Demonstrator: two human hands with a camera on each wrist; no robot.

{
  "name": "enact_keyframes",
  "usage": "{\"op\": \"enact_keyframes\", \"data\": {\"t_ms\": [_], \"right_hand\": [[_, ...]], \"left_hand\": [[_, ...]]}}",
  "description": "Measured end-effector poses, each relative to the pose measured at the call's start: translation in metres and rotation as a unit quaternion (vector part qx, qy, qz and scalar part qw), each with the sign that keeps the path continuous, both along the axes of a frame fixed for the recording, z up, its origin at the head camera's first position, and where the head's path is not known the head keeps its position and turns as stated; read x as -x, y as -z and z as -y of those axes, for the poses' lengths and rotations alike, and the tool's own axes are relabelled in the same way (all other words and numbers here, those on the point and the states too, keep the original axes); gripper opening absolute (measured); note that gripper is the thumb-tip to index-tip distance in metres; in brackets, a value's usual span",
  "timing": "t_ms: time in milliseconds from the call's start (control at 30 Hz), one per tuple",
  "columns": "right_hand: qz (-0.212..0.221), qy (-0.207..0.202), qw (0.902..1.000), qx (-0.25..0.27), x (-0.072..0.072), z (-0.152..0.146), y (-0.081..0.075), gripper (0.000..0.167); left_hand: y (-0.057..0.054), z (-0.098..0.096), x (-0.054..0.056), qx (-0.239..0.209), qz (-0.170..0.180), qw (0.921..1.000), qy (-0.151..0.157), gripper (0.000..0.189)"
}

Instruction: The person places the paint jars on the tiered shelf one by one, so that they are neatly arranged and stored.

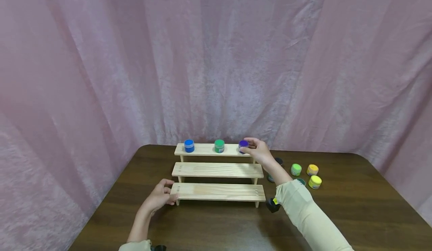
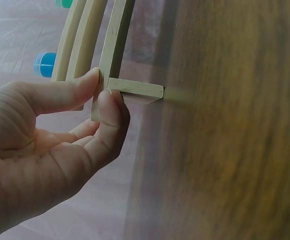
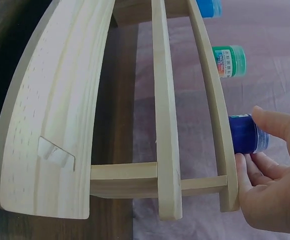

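A three-step wooden rack point(image 1: 217, 169) stands on the dark table. My left hand point(image 1: 158, 196) pinches the left end of its lowest board, thumb on one face and a finger by the leg in the left wrist view. At the right end of the top board, my right hand point(image 1: 261, 153) holds a purple paint jar point(image 1: 243, 144) between thumb and fingers. The jar's base is against the board in the right wrist view point(image 3: 242, 134). Along the same board sit a blue jar point(image 1: 189, 146) at the left end and a green jar point(image 1: 219, 146) in the middle.
Right of the rack, several more jars stand on the table point(image 1: 351, 206): light green point(image 1: 296, 169), orange-yellow point(image 1: 312, 169), yellow point(image 1: 315, 182) and darker ones partly hidden behind my right forearm. A pink curtain point(image 1: 216, 63) hangs close behind the table's back edge.
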State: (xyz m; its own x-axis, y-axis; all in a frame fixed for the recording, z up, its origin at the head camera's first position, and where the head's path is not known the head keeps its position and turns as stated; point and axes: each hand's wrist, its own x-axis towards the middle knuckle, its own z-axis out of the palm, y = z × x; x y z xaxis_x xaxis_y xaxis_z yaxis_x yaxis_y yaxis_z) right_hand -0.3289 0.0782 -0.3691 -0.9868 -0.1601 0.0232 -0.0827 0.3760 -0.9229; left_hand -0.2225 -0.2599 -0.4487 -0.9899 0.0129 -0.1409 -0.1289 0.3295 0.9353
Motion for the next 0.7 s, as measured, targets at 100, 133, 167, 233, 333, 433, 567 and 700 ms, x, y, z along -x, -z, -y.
{"op": "enact_keyframes", "data": {"t_ms": [100, 133, 167, 233, 333, 433, 567, 700], "right_hand": [[0.000, -0.003, 1.0000, 0.000, 0.000, -0.001, 0.000, 0.059], [0.001, -0.003, 1.0000, 0.002, 0.000, -0.001, 0.000, 0.060], [0.002, -0.004, 1.0000, 0.003, -0.001, -0.002, -0.001, 0.062], [0.006, -0.004, 0.9998, 0.016, -0.002, -0.003, -0.001, 0.065], [0.008, -0.007, 0.9995, 0.030, -0.006, -0.006, -0.002, 0.067], [0.006, -0.008, 0.9994, 0.034, -0.009, -0.010, -0.002, 0.067], [0.000, 0.003, 0.9996, 0.030, -0.013, -0.017, -0.003, 0.066], [-0.006, 0.015, 0.9990, 0.041, -0.016, -0.025, -0.002, 0.064]], "left_hand": [[0.001, -0.001, 0.000, 0.000, 0.000, 1.0000, -0.004, 0.056], [0.001, -0.001, 0.000, 0.000, 0.000, 1.0000, -0.005, 0.055], [0.001, -0.001, 0.000, 0.001, 0.000, 1.0000, -0.005, 0.055], [0.001, -0.002, 0.000, 0.001, 0.000, 1.0000, -0.006, 0.055], [0.001, -0.003, 0.000, 0.001, 0.002, 1.0000, -0.007, 0.055], [0.000, -0.004, 0.001, 0.000, 0.005, 0.9999, -0.010, 0.055], [0.000, -0.004, 0.001, -0.004, 0.005, 0.9999, -0.013, 0.055], [-0.001, -0.002, 0.001, -0.003, 0.003, 0.9999, -0.010, 0.055]]}}
